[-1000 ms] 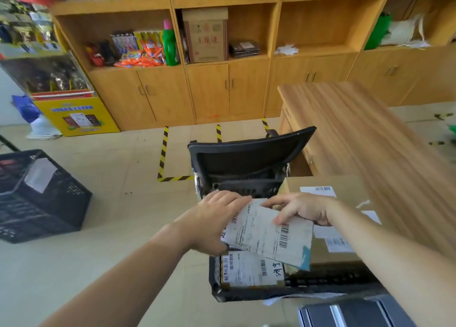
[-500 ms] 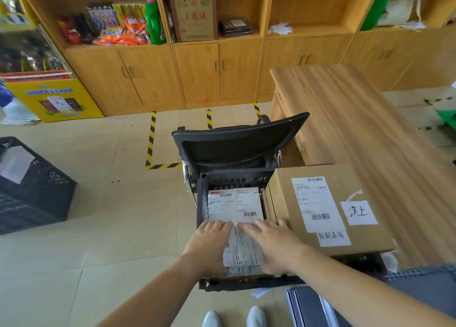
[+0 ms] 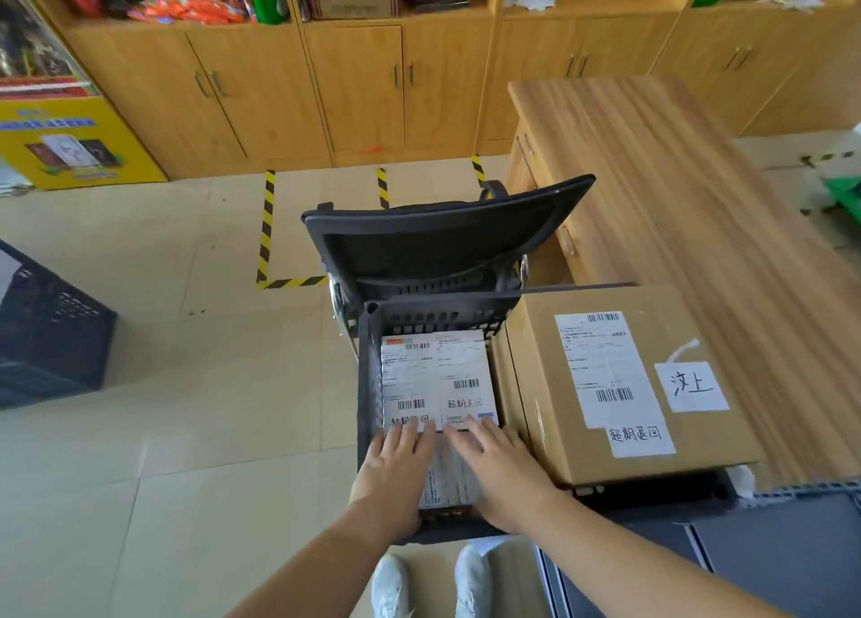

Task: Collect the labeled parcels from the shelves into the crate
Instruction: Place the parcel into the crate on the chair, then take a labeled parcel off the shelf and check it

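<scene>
Stowage step: your left hand [image 3: 393,473] and right hand [image 3: 501,468], fingers straight and gripping nothing, press the white-labelled flat parcels [image 3: 438,375] down inside the black plastic crate [image 3: 368,384]. Next, you likely lift away and head for the wooden shelves [image 3: 582,11].

**Around the Work Spot**

A black mesh office chair [image 3: 447,240] is standing just beside the wood-grain table [image 3: 675,188]. Yellow-and-black hazard tape [image 3: 266,226] is running across the pale tiled floor [image 3: 163,384] beyond the chair. Closed wooden cabinet doors [image 3: 358,86] are lining the far wall, and a yellow display stand [image 3: 70,142] is sitting at the far left.
</scene>
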